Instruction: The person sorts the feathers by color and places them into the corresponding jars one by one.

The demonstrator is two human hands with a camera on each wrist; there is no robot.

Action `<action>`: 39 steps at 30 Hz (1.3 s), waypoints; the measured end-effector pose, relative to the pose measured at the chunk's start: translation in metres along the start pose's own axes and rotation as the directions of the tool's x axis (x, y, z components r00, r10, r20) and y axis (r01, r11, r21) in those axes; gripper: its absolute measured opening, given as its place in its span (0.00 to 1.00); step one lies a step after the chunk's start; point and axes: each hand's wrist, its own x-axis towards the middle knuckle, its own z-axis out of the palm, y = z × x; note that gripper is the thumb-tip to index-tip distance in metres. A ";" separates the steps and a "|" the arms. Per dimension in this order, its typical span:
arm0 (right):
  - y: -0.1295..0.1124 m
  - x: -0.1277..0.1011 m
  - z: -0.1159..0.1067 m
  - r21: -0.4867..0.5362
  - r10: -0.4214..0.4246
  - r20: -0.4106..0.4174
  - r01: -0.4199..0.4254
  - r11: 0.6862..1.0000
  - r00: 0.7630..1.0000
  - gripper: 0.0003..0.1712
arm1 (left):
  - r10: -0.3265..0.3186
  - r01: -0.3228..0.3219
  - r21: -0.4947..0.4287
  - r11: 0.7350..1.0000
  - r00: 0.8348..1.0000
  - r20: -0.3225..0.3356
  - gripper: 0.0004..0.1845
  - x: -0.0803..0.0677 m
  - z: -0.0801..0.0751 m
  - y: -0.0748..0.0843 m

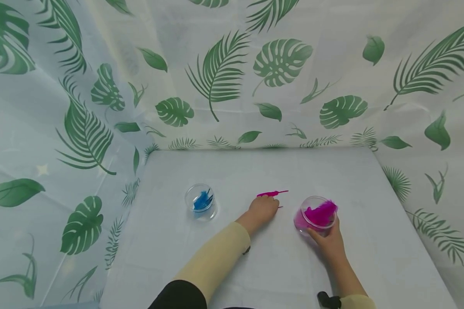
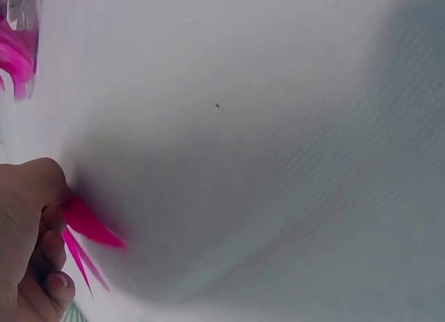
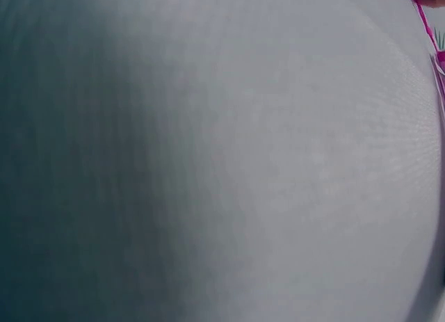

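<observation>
In the head view my left hand [image 1: 262, 211] is over the middle of the white table, pinching bright pink feathers [image 1: 270, 194]. The left wrist view shows several pink tips [image 2: 94, 226] sticking out past the thumb and curled fingers. My right hand [image 1: 332, 243] grips the near right side of a clear plastic cup [image 1: 300, 224]. Inside that cup lie magenta feathers [image 1: 320, 213], one fluffy end rising over the rim. The right wrist view holds mostly tablecloth; a thin pink quill [image 3: 424, 17] and a fingertip show at its upper right corner.
A second clear cup [image 1: 207, 216] stands to the left, with blue feathers [image 1: 203, 201] in it. White cloth covers the table [image 1: 232, 171]. Behind and beside it hang leaf-printed curtains [image 1: 224, 120].
</observation>
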 end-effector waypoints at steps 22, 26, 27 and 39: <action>0.002 0.000 -0.001 0.017 0.028 0.010 -0.028 0.999 1.000 0.68 | 0.026 -0.081 -0.194 0.978 0.962 -0.273 0.06 0.015 -0.066 -0.011; 0.001 -0.001 0.000 0.012 0.038 0.021 -0.038 0.999 0.999 0.68 | 0.039 -0.109 -0.201 0.973 0.946 -0.322 0.07 0.014 -0.085 -0.007; 0.001 -0.001 0.000 0.014 0.041 0.021 -0.041 0.999 0.999 0.68 | 0.041 -0.116 -0.205 0.972 0.941 -0.336 0.08 0.014 -0.089 -0.006; 0.003 0.002 0.000 0.016 0.021 0.005 -0.021 1.000 1.000 0.68 | 0.073 -0.199 -0.296 0.934 0.920 -0.386 0.10 0.009 -0.134 0.006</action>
